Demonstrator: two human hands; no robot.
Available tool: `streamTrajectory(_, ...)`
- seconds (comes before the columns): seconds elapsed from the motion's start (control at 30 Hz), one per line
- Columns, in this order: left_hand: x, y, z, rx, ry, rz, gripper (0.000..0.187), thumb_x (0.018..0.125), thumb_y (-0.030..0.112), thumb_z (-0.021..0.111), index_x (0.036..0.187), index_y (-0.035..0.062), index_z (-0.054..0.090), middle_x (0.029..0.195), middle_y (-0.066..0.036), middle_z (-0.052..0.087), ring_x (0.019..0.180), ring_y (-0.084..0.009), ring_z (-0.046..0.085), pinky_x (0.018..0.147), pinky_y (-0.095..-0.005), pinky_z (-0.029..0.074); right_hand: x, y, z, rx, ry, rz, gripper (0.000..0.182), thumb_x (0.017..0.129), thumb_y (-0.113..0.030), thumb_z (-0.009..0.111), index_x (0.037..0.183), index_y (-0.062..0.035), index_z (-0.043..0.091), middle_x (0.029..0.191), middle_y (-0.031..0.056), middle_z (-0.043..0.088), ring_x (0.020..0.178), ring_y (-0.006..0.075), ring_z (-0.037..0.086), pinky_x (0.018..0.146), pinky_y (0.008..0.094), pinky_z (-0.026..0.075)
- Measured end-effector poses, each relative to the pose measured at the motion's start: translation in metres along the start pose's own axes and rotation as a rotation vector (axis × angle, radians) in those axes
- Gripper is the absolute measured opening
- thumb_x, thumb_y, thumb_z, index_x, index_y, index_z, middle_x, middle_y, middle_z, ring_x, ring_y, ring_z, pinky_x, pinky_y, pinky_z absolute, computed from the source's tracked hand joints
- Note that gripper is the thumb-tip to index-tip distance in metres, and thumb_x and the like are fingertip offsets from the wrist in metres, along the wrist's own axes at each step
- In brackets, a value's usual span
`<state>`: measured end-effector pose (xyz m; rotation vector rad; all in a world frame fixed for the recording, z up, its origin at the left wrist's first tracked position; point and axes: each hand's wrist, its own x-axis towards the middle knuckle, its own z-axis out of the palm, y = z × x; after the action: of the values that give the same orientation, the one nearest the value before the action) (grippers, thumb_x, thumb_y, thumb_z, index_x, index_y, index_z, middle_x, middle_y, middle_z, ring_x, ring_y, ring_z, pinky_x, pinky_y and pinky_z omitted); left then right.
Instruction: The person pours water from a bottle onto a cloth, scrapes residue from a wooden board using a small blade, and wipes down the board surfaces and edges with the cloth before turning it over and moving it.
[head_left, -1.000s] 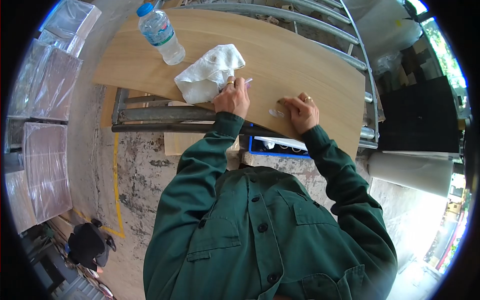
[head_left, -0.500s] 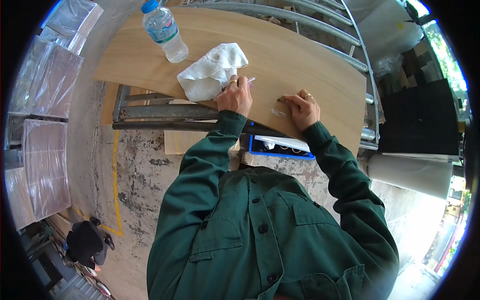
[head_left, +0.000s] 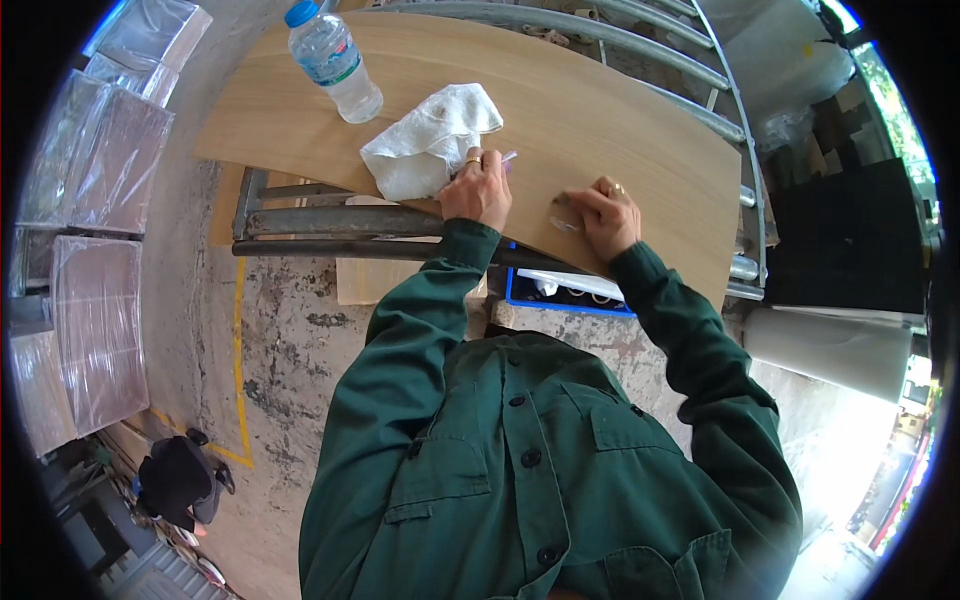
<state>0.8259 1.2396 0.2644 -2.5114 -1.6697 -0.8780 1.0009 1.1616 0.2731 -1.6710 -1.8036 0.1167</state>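
Note:
My left hand (head_left: 479,190) is closed at the front edge of the wood-grain board (head_left: 640,150), against a crumpled white cloth (head_left: 425,145). A thin, pale purple stick-like piece (head_left: 509,157) pokes out past its fingers; its kind is not clear. To the right, my right hand (head_left: 609,217) is pinched low over the board, its fingertips around a small dark piece too small to name. Beside those fingertips lies a whitish, shiny scrap or smear (head_left: 564,223). A clear plastic bottle (head_left: 340,75) with a blue cap stands behind the cloth, at the board's left.
Under the board is a metal rail frame (head_left: 340,222). A blue crate (head_left: 570,303) with white items sits below its front edge. Wrapped stacks (head_left: 100,320) stand at the left, a white roll (head_left: 830,347) at the right. Another person (head_left: 175,480) is at lower left.
The right hand's fingers have shifted slightly over the whitish patch. My left hand keeps its place by the cloth. The whole view has moved a little.

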Motion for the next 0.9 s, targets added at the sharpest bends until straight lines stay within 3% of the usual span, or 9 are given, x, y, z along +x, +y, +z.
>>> streamTrajectory(0.47, 0.000, 0.000, -0.002, -0.085, -0.026, -0.051, 0.011, 0.081, 0.020, 0.049, 0.080, 0.0094, 0.045, 0.079, -0.008, 0.052, 0.065, -0.0292, 0.057, 0.050, -0.0417, 0.045, 0.000, 0.000, -0.003, 0.111, -0.129, -0.085, 0.017, 0.067, -0.006, 0.059, 0.079, -0.0153, 0.066, 0.068, 0.0041, 0.052, 0.065, 0.0225, 0.054, 0.055, 0.0324, 0.043)
streamTrajectory(0.67, 0.000, -0.001, -0.001, -0.022, -0.008, -0.007, 0.012, 0.081, 0.020, 0.049, 0.079, 0.0087, 0.044, 0.078, -0.007, 0.052, 0.061, -0.0254, 0.059, 0.047, -0.0372, 0.046, 0.001, 0.003, -0.006, 0.141, -0.170, -0.187, 0.016, 0.066, -0.005, 0.058, 0.078, -0.0136, 0.065, 0.068, 0.0048, 0.053, 0.065, 0.0237, 0.054, 0.055, 0.0336, 0.043)
streamTrajectory(0.77, -0.001, -0.001, -0.001, -0.024, -0.002, -0.005, 0.012, 0.081, 0.020, 0.049, 0.079, 0.0088, 0.044, 0.078, -0.007, 0.052, 0.061, -0.0255, 0.059, 0.047, -0.0373, 0.046, 0.013, 0.003, -0.011, 0.122, -0.208, -0.213, 0.020, 0.066, 0.002, 0.056, 0.080, -0.0102, 0.065, 0.066, 0.0062, 0.052, 0.062, 0.0216, 0.054, 0.052, 0.0304, 0.043)
streamTrajectory(0.9, 0.000, -0.002, -0.001, -0.022, 0.007, -0.012, 0.012, 0.081, 0.019, 0.049, 0.079, 0.0089, 0.044, 0.078, -0.007, 0.052, 0.062, -0.0254, 0.059, 0.047, -0.0373, 0.046, 0.015, 0.004, -0.003, 0.127, -0.118, -0.214, 0.022, 0.065, 0.003, 0.057, 0.080, -0.0115, 0.065, 0.066, 0.0065, 0.051, 0.062, 0.0230, 0.054, 0.053, 0.0314, 0.042)
